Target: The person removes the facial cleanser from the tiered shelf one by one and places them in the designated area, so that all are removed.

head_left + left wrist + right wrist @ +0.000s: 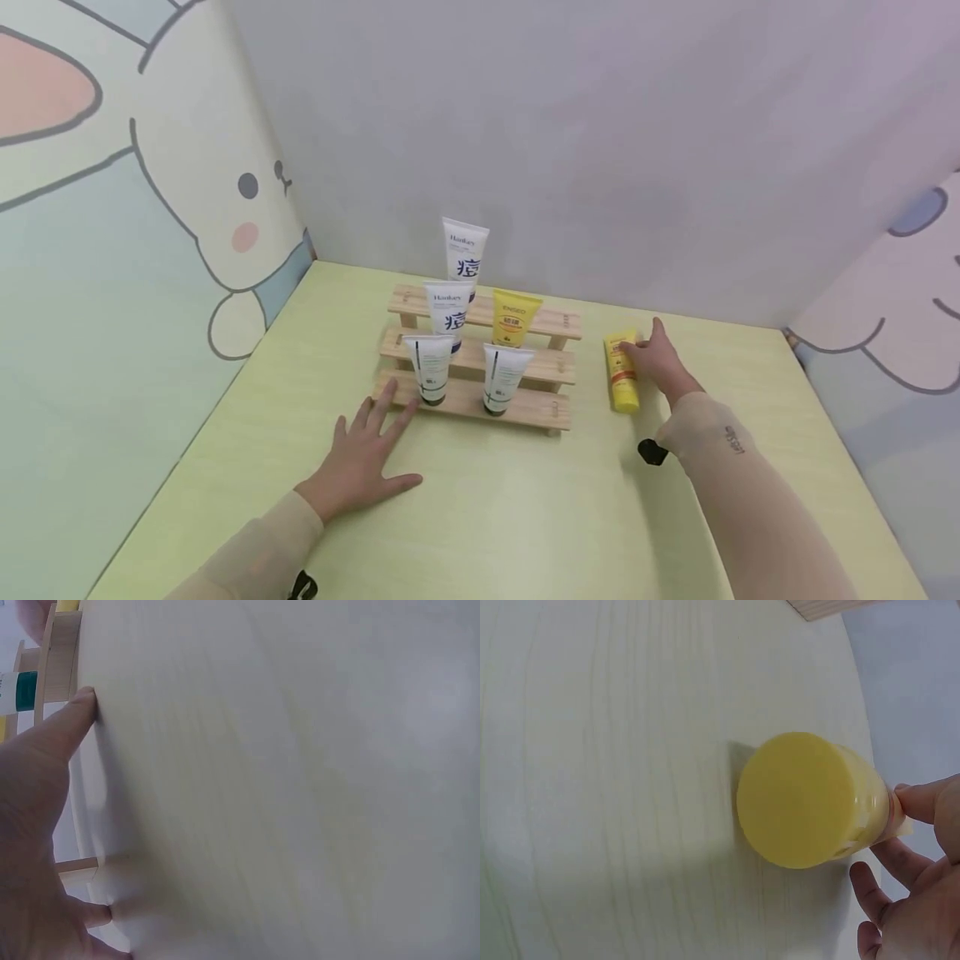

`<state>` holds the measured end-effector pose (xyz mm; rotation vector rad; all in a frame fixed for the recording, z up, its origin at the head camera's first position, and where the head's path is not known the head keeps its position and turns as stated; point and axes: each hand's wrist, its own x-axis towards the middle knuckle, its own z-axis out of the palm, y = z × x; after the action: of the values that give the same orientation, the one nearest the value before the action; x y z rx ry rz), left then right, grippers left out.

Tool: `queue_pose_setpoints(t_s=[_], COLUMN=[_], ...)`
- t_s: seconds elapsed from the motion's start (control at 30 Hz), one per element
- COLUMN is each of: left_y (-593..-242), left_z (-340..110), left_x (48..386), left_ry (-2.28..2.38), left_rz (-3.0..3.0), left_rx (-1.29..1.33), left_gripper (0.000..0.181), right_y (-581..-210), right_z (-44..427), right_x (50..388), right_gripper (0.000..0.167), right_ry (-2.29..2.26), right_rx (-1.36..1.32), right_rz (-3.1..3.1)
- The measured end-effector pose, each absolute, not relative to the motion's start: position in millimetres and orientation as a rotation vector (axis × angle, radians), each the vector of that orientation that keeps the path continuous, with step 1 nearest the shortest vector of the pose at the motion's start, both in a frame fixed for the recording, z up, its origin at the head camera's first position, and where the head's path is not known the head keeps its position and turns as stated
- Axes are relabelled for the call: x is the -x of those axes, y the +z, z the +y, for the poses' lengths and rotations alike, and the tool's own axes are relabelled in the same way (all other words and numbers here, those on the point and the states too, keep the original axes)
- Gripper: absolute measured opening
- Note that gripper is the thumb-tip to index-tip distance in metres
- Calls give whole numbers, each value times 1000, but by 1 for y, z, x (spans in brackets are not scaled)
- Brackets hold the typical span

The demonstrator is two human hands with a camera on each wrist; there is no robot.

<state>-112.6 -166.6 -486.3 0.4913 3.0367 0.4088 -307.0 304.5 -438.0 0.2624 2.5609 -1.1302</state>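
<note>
A yellow squeeze tube (622, 379) is at the right of a three-step wooden rack (536, 408). My right hand (662, 362) pinches its far end between thumb and fingers; in the right wrist view its round yellow cap (799, 802) faces the camera. My left hand (356, 467) rests on the table with fingers spread, its fingertips at the rack's front left corner. On the rack's bottom step stand two white tubes with dark caps (431, 367). The middle step bears a white-and-blue tube (447, 308) and another yellow tube (513, 321); a second white-and-blue tube (465, 246) stands on top.
The pale wooden table (487, 517) runs back to a plain whitish wall (600, 167). Side panels with cartoon drawings (247, 242) close off the left and right. A black object (652, 452) shows at the right wrist.
</note>
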Motion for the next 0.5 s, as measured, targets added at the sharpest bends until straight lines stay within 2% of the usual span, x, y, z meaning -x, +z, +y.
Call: queue_pose_setpoints(t_s=[0.5], left_y=[-486], left_z=[-165], left_x=[113], left_ry=[406], left_rz=[3027], left_rx=[-480], left_gripper=[107], right_y=[-437], right_z=[307], right_x=[294], right_gripper=[99], right_ry=[-924], right_rx=[-450], right_rz=[2663])
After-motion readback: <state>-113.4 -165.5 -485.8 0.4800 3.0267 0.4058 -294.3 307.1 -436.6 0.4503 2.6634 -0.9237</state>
